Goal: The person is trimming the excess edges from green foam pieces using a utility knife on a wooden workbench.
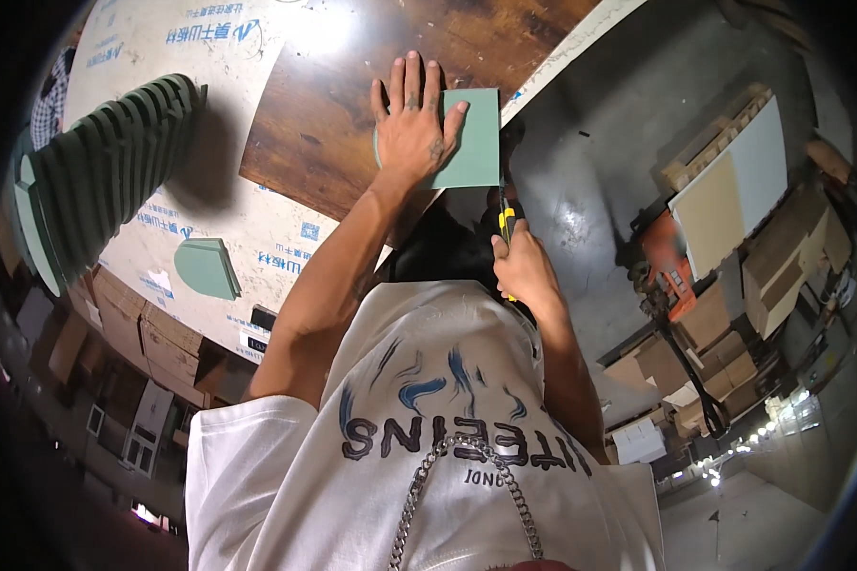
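My left hand (411,124) lies flat, fingers spread, on a pale green sheet (473,143) that rests on a dark brown wooden board (343,105). My right hand (521,268) grips a yellow and black utility knife (507,221), whose blade points up along the sheet's right edge near its lower right corner. My white printed shirt and a neck chain fill the lower middle of the view.
A row of green cut pieces (95,171) stands at the left on a white printed panel (162,57). One single green piece (205,268) lies lower on that panel. Stacked boards and cardboard boxes (733,219) sit at the right on a dark floor.
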`<state>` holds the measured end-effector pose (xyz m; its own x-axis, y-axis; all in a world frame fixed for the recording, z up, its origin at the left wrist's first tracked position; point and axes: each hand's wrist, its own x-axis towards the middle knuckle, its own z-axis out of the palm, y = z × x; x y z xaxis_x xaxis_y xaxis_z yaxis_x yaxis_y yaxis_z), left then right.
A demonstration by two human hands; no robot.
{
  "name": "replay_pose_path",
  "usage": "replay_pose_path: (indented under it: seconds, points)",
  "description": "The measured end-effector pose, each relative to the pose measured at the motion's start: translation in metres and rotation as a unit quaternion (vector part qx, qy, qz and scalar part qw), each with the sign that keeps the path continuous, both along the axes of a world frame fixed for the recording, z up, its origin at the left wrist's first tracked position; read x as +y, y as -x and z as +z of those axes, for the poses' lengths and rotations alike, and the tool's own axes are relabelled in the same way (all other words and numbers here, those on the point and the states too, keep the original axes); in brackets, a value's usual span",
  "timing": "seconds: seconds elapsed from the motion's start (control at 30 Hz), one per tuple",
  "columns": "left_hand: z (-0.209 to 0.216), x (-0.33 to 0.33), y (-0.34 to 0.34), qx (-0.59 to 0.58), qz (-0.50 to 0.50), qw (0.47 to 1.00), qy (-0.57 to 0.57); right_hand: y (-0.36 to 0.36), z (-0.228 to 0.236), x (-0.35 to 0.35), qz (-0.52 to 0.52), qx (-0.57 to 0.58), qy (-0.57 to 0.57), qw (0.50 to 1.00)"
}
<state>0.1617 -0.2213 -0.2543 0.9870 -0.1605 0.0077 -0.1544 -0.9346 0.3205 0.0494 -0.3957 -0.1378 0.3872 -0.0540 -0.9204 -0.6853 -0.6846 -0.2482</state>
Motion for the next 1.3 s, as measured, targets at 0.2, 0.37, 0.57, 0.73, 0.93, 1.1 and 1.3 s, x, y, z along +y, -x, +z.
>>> replay_pose_path:
  seconds: [0.2, 0.37, 0.57, 0.73, 0.93, 1.1, 1.3]
  points:
    - [-0.002, 0.000, 0.000, 0.017, -0.001, 1.000, 0.005, 0.009, -0.010, 0.009, 0.040, -0.077, 0.035, 0.996]
    - [-0.003, 0.001, -0.002, 0.019, -0.005, 1.000, 0.011, 0.016, -0.034, 0.007, 0.027, -0.150, 0.032, 0.988]
    - [-0.006, 0.004, 0.001, -0.001, -0.003, 1.000, 0.002, 0.069, -0.140, 0.010, 0.070, -0.072, 0.073, 0.992]
    - [-0.004, -0.005, -0.001, -0.001, -0.003, 1.000, -0.012, 0.060, -0.130, 0.009, -0.458, -0.198, -0.118, 0.858]
    - [-0.006, 0.000, -0.001, -0.028, 0.005, 0.999, -0.018, 0.015, -0.095, 0.027, -0.652, -0.193, -0.312, 0.663]
    - [0.015, -0.008, 0.006, 0.016, 0.038, 0.997, 0.069, -0.002, -0.072, 0.034, -0.509, -0.352, -0.196, 0.761]
    - [0.065, 0.016, -0.022, 0.295, 0.416, 0.638, 0.577, -0.047, -0.049, 0.020, -0.174, -0.637, -0.006, 0.751]
